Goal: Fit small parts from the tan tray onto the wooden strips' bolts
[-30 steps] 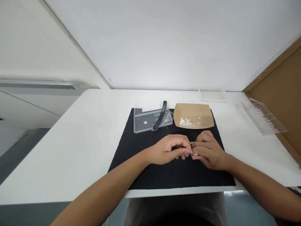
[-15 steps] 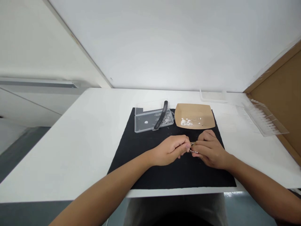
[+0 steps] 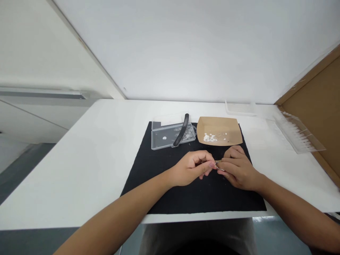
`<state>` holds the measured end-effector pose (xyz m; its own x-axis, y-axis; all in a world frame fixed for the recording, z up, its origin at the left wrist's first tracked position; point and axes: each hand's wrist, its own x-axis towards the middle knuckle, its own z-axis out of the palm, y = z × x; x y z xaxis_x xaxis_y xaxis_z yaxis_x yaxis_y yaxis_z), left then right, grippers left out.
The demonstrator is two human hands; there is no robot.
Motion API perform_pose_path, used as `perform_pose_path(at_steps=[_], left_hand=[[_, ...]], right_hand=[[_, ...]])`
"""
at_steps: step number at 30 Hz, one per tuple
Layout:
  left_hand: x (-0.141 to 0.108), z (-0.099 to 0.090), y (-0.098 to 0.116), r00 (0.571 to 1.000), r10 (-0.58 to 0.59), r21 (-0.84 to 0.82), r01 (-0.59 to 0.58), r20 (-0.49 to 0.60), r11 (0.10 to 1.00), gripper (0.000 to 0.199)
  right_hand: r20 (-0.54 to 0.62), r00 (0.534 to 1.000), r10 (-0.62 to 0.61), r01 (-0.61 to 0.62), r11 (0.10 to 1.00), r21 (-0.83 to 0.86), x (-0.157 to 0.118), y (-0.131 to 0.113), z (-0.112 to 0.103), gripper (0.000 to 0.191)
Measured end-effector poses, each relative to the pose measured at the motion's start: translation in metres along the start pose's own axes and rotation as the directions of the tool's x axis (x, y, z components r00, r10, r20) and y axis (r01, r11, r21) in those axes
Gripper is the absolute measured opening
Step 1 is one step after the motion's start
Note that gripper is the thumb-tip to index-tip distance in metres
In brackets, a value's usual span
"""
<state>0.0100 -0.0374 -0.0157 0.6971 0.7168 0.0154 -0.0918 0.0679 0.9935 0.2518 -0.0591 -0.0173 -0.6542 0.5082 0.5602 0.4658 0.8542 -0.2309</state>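
My right hand (image 3: 239, 171) is closed around a small shiny metal tool (image 3: 220, 169) with thin jaws or arms, most of it hidden by the fingers. Facing it, my left hand (image 3: 195, 167) pinches thumb to fingers at the tool's left end. What lies in that pinch is too small to make out. Both hands are just above a black mat (image 3: 186, 200). Behind them sits a brown paper tray (image 3: 219, 123) with small white discs (image 3: 209, 137) in its near left part.
Left of the tray is an open clear plastic case (image 3: 159, 146) holding small clear pieces (image 3: 189, 134) and one white disc (image 3: 164, 138). A curved black strip (image 3: 181, 131) leans across it. A clear container (image 3: 240, 108) and a clear toothed rack (image 3: 296, 134) stand farther right.
My left fingers have shifted slightly and loosened a little around the pinch. The right hand keeps its hold on the metal tool, almost still.
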Motion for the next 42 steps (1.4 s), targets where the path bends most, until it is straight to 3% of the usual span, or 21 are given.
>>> perform_pose_path(at_steps=[11,16,20,23,28,32,38,42], left_hand=[[-0.002,-0.001,-0.001,0.999,0.042,-0.082,-0.041,0.012,0.996,0.037],[0.0,-0.01,-0.001,0.98,0.164,-0.203,-0.185,-0.117,0.962,0.032],[0.004,-0.017,0.0,0.972,0.197,0.01,-0.198,-0.13,0.98,0.032],[0.005,-0.016,0.001,0.973,0.218,0.131,-0.207,-0.075,0.97,0.027],[0.004,-0.01,0.004,0.932,0.361,0.249,-0.354,0.019,0.901,0.009],[0.003,-0.009,0.006,0.916,0.401,0.281,-0.393,0.033,0.876,0.003],[0.003,-0.01,0.005,0.934,0.356,0.23,-0.35,0.017,0.908,0.007],[0.003,-0.006,0.001,0.952,0.299,0.16,-0.285,-0.069,0.945,0.018]], right_hand=[[-0.007,1.0,-0.009,0.009,1.0,-0.011,0.0,-0.001,-0.002,0.009],[0.025,0.999,-0.026,0.027,0.999,-0.039,-0.001,0.001,0.001,0.008],[0.02,1.0,-0.021,0.022,0.999,-0.037,-0.002,0.002,0.001,0.007],[0.021,1.0,-0.014,0.014,0.999,-0.037,-0.002,0.001,0.0,0.008],[-0.001,1.0,-0.014,0.014,0.999,-0.032,0.0,0.001,-0.001,0.008],[0.005,1.0,-0.012,0.012,0.999,-0.036,0.0,0.001,-0.001,0.009],[-0.002,1.0,-0.018,0.018,0.999,-0.041,0.0,0.0,-0.001,0.007],[0.037,0.999,0.005,-0.002,0.998,-0.057,0.0,0.0,-0.001,0.008]])
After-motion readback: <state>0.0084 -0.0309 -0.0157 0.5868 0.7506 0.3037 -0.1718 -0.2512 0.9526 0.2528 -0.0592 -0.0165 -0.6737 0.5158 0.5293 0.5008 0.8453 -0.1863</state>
